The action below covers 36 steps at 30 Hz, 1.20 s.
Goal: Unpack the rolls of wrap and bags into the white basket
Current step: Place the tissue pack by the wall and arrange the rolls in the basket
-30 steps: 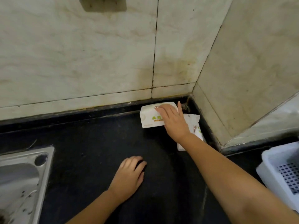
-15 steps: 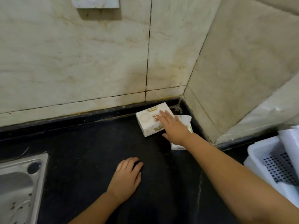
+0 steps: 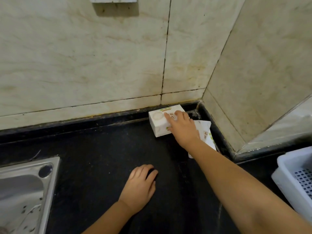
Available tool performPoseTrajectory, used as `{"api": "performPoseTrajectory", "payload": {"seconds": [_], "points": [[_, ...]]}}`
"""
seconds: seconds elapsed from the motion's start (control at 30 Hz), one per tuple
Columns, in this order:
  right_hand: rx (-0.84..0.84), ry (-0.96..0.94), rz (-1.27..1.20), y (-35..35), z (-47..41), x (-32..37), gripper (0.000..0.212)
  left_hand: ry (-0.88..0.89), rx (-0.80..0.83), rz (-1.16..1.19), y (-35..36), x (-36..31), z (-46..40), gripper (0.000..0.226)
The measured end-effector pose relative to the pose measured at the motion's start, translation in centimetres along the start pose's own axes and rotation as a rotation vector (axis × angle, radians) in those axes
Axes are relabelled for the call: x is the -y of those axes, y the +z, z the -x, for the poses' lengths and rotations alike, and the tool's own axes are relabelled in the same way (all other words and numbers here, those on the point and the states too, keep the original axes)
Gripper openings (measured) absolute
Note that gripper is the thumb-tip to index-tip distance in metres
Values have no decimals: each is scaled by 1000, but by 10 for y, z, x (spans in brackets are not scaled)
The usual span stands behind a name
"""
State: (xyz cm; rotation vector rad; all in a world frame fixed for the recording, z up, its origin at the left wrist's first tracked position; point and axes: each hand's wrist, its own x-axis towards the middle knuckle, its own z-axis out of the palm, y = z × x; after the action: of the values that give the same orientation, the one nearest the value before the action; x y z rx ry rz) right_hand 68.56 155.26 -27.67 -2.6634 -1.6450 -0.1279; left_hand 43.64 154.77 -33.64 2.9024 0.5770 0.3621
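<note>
A white box (image 3: pixel 158 122) with green print lies on the black counter (image 3: pixel 94 149), pushed into the back corner against the tiled wall. My right hand (image 3: pixel 183 127) reaches over it, fingers on its top and thumb on its near side. A second white packet (image 3: pixel 206 134) lies just right of the box, partly hidden under my right wrist. My left hand (image 3: pixel 140 188) rests palm down on the counter nearer to me, fingers loosely curled and holding nothing. The white basket (image 3: pixel 287 168) stands at the right edge, only partly in view.
A steel sink (image 3: pixel 22 191) is set into the counter at the lower left. Marble-tiled walls close off the back and the right side of the corner. A raised ledge (image 3: pixel 270 141) runs behind the basket.
The box has been turned, so its top face with a round mark now shows. My right hand stays on it. The left hand has not moved.
</note>
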Motion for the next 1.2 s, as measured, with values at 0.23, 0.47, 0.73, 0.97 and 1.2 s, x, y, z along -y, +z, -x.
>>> {"api": "performPoseTrajectory", "payload": {"seconds": [0.23,0.47,0.73,0.97,1.2], "points": [[-8,97,-133,11,-3,11,66,7,-18,23,5,3,1,34],[41,448,-157,-9,51,-11,66,21,-5,16,-1,2,0,36],[197,545,-208,-21,89,-51,28,38,-22,-23,3,5,-1,30],[-290,544,-498,-75,52,-60,25,24,-14,27,5,6,-2,34],[-430,72,-446,-82,0,-25,22,27,-37,46,6,5,-1,33]]}}
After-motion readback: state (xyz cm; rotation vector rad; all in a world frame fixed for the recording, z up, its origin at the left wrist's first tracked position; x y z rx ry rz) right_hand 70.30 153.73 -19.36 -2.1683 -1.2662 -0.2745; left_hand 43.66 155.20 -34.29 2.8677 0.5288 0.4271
